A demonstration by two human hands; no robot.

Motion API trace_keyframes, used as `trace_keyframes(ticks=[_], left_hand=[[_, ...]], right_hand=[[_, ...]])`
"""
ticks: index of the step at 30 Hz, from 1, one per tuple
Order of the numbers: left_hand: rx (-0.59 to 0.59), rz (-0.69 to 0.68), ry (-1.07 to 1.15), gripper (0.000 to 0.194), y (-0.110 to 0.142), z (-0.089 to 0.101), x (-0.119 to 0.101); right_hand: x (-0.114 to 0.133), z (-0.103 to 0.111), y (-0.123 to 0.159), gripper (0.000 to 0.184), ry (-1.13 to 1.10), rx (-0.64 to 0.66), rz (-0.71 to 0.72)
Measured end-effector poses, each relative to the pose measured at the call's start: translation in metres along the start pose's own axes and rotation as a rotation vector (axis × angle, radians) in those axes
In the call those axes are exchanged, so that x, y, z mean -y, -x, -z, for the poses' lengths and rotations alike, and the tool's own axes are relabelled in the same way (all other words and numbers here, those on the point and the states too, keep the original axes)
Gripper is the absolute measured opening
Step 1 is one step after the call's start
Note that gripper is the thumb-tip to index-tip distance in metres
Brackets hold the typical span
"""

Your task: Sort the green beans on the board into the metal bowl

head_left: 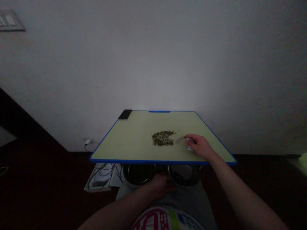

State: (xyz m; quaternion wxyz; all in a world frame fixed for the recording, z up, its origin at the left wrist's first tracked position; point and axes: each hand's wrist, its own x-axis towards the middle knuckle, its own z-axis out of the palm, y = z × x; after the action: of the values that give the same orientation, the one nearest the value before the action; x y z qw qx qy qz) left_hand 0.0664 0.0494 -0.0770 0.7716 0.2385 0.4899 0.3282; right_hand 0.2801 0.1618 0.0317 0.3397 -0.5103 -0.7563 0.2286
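A small pale-green table with a blue rim stands in front of me. A pile of small greenish seeds or grains lies near its middle. My right hand rests on the tabletop just right of the pile, fingers curled on a small clear cup or lid. Below the table's near edge my left hand is closed on the rims where two steel bowls meet, a left bowl and a right bowl, both held on my lap.
A dark phone lies at the table's far left corner. A white wall rises close behind the table. Cables and a white box sit on the dark floor at the left, with a plug in a wall socket.
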Motion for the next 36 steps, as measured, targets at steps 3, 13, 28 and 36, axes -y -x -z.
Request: trace_keyframes(ticks=[3,13,28,36], left_hand=[[-0.009,0.014,0.003,0.030,0.016,0.000,-0.005],[-0.036,-0.060,0.154,0.007,0.112,0.013,-0.026],[0.038,-0.170,0.287,0.045,0.128,0.032,-0.002],[0.032,-0.179,0.276,0.043,0.126,0.031,0.001]], right_hand=[[0.001,0.000,0.000,0.046,-0.060,-0.016,-0.012],[0.002,0.002,-0.003,0.043,-0.013,-0.263,-0.096],[-0.002,-0.003,-0.016,0.029,0.301,-0.133,-0.083],[-0.002,0.000,-0.036,0.027,0.327,-0.009,-0.002]])
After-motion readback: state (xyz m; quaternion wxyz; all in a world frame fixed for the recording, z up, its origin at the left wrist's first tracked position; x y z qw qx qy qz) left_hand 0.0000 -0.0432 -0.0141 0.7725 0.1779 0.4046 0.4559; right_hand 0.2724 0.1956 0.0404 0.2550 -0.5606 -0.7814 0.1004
